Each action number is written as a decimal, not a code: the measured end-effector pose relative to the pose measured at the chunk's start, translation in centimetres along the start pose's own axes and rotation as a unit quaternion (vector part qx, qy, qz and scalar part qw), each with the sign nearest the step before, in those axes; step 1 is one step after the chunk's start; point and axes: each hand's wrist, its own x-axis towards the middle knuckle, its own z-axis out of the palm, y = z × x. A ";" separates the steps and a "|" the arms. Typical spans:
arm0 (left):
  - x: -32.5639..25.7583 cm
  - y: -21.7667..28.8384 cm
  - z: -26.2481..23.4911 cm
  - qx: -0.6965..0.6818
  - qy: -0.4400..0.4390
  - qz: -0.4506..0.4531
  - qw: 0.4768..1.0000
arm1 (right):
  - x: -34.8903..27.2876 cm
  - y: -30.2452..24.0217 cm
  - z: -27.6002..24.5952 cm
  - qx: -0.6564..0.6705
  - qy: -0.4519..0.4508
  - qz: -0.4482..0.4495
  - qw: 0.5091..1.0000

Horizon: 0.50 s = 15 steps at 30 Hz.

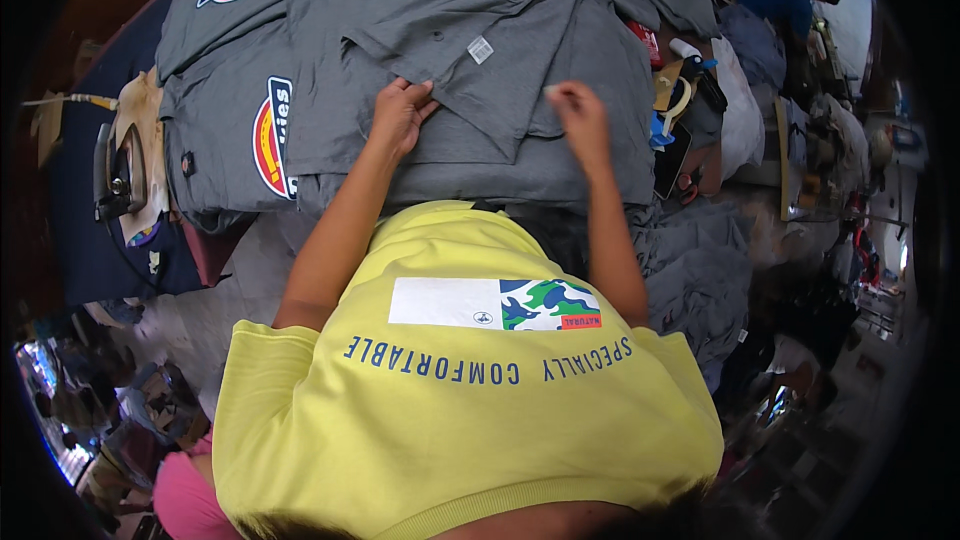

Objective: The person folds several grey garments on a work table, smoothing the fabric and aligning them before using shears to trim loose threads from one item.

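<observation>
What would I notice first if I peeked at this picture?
Probably the bright yellow T-shirt filling the bottom, worn by the person. Above it, both bare arms reach up to a grey T-shirt spread on a pile of grey shirts: the left hand presses flat on it, and the right hand pinches the cloth. At the far left, an iron sits on the table edge.
</observation>
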 end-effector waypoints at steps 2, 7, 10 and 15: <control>0.0 0.0 -0.1 -0.002 -0.003 -0.001 1.000 | 1.4 -0.5 4.1 0.025 -0.069 -0.034 0.997; -0.3 0.1 -0.2 0.004 -0.008 0.000 1.000 | 4.2 -3.9 9.2 0.021 -0.151 -0.014 0.988; -0.6 0.3 0.1 -0.021 -0.023 0.008 0.999 | 5.4 -3.8 10.4 -0.040 -0.177 -0.016 0.983; -0.4 0.1 -0.1 -0.014 -0.002 -0.012 1.000 | 5.3 -2.8 11.5 -0.091 -0.176 -0.022 0.980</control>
